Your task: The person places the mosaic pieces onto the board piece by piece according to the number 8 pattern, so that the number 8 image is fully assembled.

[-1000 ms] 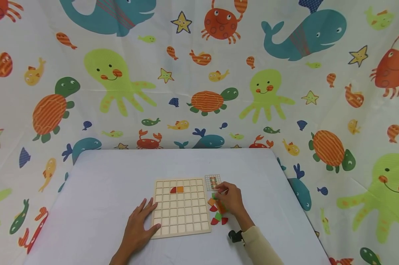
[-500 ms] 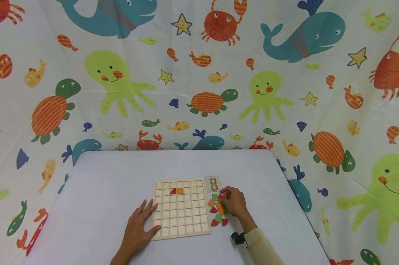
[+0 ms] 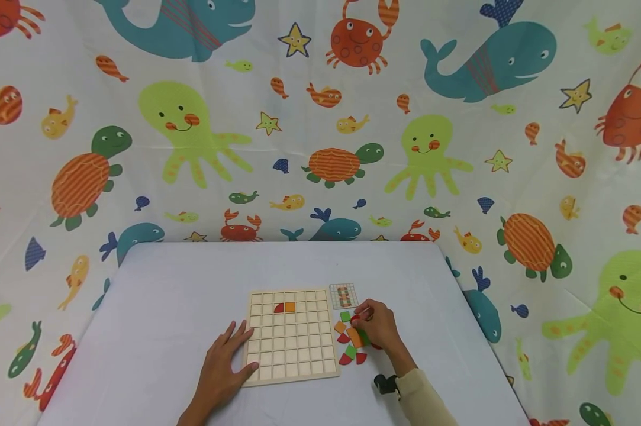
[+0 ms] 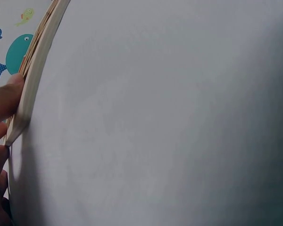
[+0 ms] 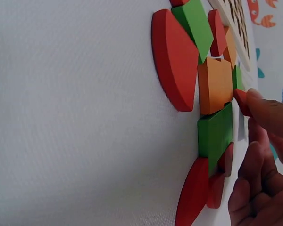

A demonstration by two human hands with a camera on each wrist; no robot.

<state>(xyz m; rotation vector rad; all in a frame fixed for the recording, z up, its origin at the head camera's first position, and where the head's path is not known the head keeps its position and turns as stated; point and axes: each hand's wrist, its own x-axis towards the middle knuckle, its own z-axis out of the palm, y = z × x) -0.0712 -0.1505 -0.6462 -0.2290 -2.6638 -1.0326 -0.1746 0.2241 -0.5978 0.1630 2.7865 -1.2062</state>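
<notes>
A pale wooden grid board (image 3: 292, 374) lies on the table with a red quarter-circle block (image 3: 279, 308) and an orange square block (image 3: 290, 307) in neighbouring cells near its far side. My left hand (image 3: 222, 364) rests along the board's left edge, fingers spread and thumb on the rim. In the right wrist view my right hand (image 5: 262, 155) pinches another red block (image 5: 242, 101) between thumb and finger, above the loose pieces. Below it are an orange block (image 5: 216, 85), a green block (image 5: 215, 136) and several red quarter-circle blocks. The hand partly hides some pieces in the head view.
A printed pattern card (image 3: 343, 296) lies beyond the loose blocks, right of the board. A small black object (image 3: 386, 384) is at the right wrist by the sleeve. The white table (image 3: 155, 296) ends at a sea-animal patterned cloth (image 3: 320, 118) behind.
My right hand has shifted slightly right and toward me, away from the card, uncovering green and orange blocks. A red block now shows at its fingertips. The left hand stays on the board.
</notes>
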